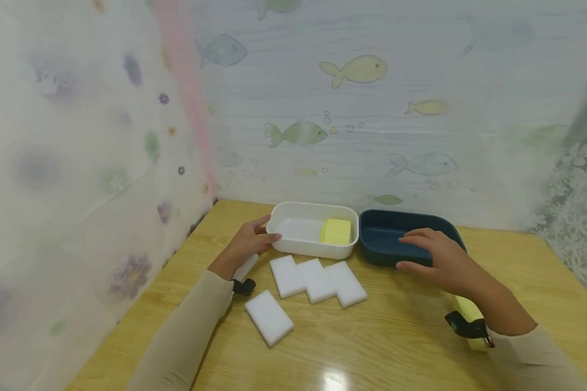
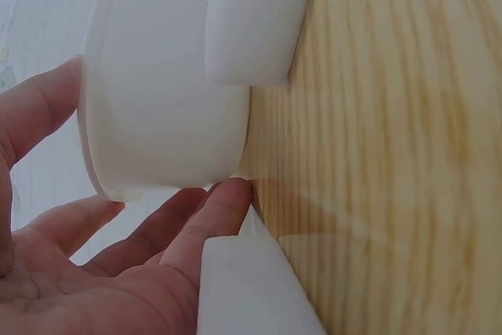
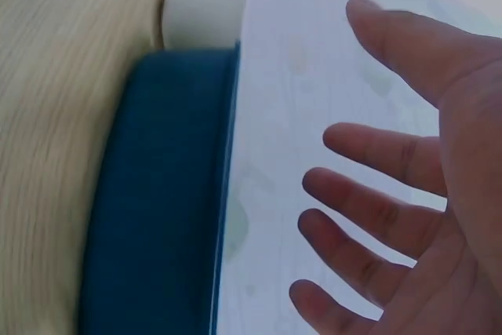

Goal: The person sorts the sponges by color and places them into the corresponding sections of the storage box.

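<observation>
In the head view, our left hand (image 1: 249,239) is grasping the white container (image 1: 313,251) at its left end, thumb on the rim. The container is standing on the wood-grained bench (image 1: 381,347), glossy, shallow and round-cornered, and a pale yellow block (image 1: 337,232) is lying in its right end. Just beside it the dark blue container (image 1: 381,258), similar in shape, is standing; our right hand (image 1: 437,258) is hovering over it, released, fingers loosely bent. In front, three matte white blocks (image 1: 315,279) are lying in an overlapping row, a single white block (image 1: 269,318) is lying nearer us, and another white piece (image 1: 246,267) is showing beside our left wrist. A yellow piece (image 1: 469,309) is lying partly hidden under our right forearm.

In the left wrist view, our thumb is touching the white container's rim while our other fingers are curving about its smooth end.

In the right wrist view, our fingers are spreading, holding nothing, apart from the blue container's plain wall.
</observation>
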Tool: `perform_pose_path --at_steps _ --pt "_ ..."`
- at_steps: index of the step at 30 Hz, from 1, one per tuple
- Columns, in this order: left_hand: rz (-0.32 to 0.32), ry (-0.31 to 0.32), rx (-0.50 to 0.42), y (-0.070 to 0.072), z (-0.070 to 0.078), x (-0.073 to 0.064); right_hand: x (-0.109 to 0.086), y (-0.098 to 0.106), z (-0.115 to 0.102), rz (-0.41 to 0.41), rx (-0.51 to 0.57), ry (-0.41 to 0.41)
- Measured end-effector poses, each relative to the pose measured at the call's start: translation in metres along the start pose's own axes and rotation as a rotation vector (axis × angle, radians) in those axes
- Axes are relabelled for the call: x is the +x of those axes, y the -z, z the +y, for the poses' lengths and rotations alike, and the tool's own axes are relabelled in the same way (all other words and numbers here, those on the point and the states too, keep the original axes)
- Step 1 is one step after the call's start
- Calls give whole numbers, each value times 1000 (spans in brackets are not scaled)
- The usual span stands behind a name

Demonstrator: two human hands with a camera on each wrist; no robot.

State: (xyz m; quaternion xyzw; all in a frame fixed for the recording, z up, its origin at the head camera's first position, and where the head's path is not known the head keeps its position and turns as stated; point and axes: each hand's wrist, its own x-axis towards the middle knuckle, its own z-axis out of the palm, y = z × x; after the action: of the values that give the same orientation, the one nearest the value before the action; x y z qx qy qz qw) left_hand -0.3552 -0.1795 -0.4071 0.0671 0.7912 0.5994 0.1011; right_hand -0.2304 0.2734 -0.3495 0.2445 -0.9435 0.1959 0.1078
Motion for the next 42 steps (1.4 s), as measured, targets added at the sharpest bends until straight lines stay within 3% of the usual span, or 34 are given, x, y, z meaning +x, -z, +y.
perform_pose_path --at_steps 11,21,29,34,38,42 --pt "-14 -12 -3 1 0 -1 -54 17 34 12 -20 -45" --pt "-15 -14 -11 -1 -1 -1 -83 27 57 -88 26 -179" --pt "-12 -16 -4 0 1 -2 -97 37 84 -151 -44 -262" --pt "-12 -9 -2 1 2 -2 -103 51 106 -289 -68 -366" --pt "-9 -11 -6 0 2 -2 -110 56 116 -427 36 -469" --pt "-7 -7 -14 0 2 -3 -116 54 118 -476 231 -510"
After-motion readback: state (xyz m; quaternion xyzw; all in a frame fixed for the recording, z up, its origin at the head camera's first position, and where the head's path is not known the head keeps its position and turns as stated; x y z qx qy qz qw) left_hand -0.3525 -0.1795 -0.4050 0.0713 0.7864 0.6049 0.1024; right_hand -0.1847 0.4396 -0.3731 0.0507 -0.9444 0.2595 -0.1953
